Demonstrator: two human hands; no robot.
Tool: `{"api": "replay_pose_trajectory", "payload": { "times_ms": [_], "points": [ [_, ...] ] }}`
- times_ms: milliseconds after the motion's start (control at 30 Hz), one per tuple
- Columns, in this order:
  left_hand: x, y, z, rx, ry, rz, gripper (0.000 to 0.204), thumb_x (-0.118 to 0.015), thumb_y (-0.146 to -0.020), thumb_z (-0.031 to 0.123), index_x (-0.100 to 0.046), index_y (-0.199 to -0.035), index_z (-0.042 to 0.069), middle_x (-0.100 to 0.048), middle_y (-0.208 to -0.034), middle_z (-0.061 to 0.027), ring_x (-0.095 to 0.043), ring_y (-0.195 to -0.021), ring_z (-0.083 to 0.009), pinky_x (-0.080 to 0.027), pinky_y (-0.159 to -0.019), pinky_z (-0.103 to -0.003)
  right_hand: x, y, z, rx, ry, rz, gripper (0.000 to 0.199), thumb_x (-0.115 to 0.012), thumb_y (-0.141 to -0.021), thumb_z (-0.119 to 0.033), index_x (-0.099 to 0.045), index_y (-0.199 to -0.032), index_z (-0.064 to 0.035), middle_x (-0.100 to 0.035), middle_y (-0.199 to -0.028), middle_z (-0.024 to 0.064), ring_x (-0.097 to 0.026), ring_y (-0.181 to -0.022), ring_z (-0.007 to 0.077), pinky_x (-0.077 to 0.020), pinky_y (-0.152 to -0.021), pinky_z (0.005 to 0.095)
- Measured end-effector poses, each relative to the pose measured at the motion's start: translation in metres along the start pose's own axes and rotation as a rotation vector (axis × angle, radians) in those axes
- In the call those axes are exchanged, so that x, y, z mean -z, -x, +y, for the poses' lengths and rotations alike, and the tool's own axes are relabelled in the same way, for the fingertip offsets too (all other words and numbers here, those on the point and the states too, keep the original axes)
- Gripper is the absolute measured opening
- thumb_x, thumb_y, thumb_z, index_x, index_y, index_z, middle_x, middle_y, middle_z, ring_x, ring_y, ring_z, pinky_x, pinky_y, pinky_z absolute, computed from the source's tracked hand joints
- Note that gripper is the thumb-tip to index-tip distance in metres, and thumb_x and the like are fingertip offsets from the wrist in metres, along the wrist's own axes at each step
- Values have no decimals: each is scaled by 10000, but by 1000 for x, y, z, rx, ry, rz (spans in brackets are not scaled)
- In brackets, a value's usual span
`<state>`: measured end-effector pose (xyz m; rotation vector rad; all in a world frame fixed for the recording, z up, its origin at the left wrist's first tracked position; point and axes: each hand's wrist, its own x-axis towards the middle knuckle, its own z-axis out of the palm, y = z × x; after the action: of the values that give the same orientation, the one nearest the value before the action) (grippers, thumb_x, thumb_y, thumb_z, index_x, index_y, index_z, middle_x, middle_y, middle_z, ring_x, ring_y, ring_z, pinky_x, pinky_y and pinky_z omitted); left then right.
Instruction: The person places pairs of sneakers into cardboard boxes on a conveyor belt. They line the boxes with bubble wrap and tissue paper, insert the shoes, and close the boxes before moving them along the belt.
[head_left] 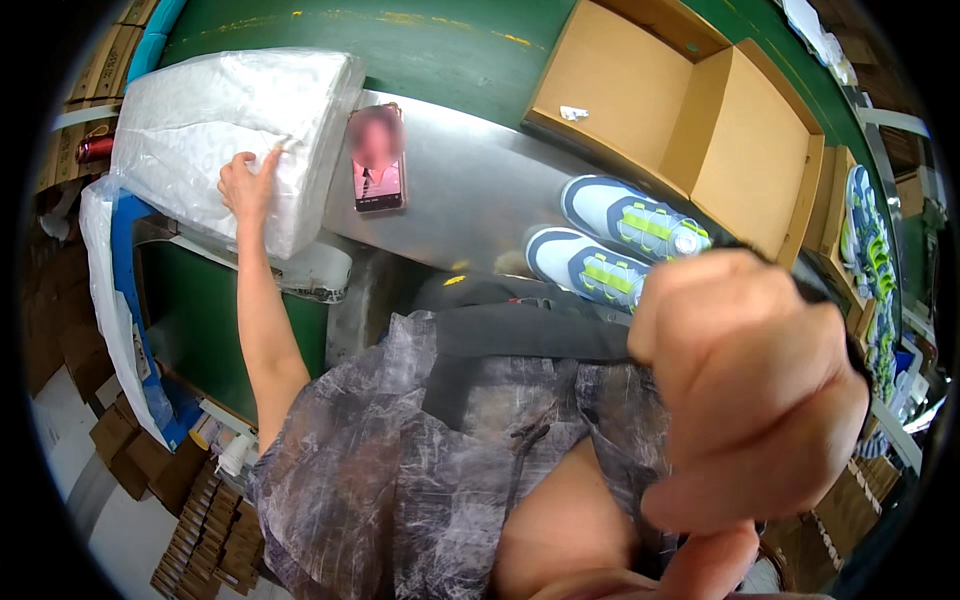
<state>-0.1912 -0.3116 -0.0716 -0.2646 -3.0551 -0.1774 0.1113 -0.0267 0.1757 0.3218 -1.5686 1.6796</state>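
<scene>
On the left of the tabletop [460, 165], just beside a phone [378, 190]: a thick white pack [215, 105] wrapped in clear plastic. Resting on top of the pack: the left hand [248, 185], with thumb apart from forefinger and fingers loosely bent, to all appearance pressing lightly rather than clamping. Close to the camera, in front of a pair of pale blue shoes [615, 215]: the right hand [750, 380], with fingers folded together into a loose fist. Impossible to tell whether empty.

Probably fairly heavy as a whole, if filled with paper, yet soft on the surface. Likely slippery because of the smooth, wrinkled plastic; apt to crease or tear, hardly breakable. For lifting whole, best taken from below at two opposite sides; for a loose fold, better pinched between thumb and fingertip than pushed flat.

Blurred by the plastic: the exact contents of the pack. Covered by the fingers: the very spot under the left palm. Hidden behind the right hand: one end of the nearer shoe. Hard to judge from a single view: the gap between that hand and the shoes. Cut off at the top: part of a cardboard box [745, 150]. Bent and squeezed near the right rim: more shoes [872, 250].
</scene>
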Motion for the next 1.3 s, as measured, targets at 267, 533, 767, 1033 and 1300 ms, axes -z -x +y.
{"api": "replay_pose_trajectory", "payload": {
  "times_ms": [267, 533, 767, 1033, 1300],
  "points": [
    [8, -10, -38, -174, 229, 112, 253, -462, -867, 273, -553, -927, 46, -605, -780, -171, -566, -707, -369, -445, -655, -402, 71, 22, 71, -353, 925, -283, 282, -673, -716, -233, -582, -897, -36, -598, -838, 128, -588, -794, 246, -463, -681, 297],
    [187, 18, 16, 32, 450, 528, 266, -412, -899, 216, -502, -914, -34, -601, -755, -169, -617, -685, -213, -480, -549, -314, 153, 137, 142, -1032, 1302, -631, 735, -630, -710, -417, -351, -1285, -54, -442, -1219, 219, -411, -1149, 350, -304, -968, 422],
    [221, 86, 210, -699, 1015, 5, 248, -348, -914, 123, -486, -1033, -45, -592, -864, -114, -607, -735, -162, -514, -639, -251, 75, 62, 82, -517, 499, -336, 746, -727, -683, -269, -328, -1272, -44, -436, -1215, 162, -426, -1133, 267, -345, -957, 362],
    [178, 122, 389, -1275, 1251, 196, 315, -564, -828, 242, -508, -994, -21, -581, -852, -160, -595, -765, -270, -463, -644, -331, 150, 23, 90, -283, 393, 703, 306, -677, -735, -202, -525, -943, -37, -553, -799, 24, -508, -652, 109, -418, -577, 242],
    [24, 106, 361, -1266, 130, 60, 555, -564, -775, 433, -448, -1217, 118, -344, -1302, -192, -282, -1245, -345, -170, -934, -644, 411, 122, 34, -139, 504, 1609, 163, -669, -676, -71, -544, -766, -17, -562, -697, 53, -522, -549, 158, -440, -499, 271]
  ]
}}
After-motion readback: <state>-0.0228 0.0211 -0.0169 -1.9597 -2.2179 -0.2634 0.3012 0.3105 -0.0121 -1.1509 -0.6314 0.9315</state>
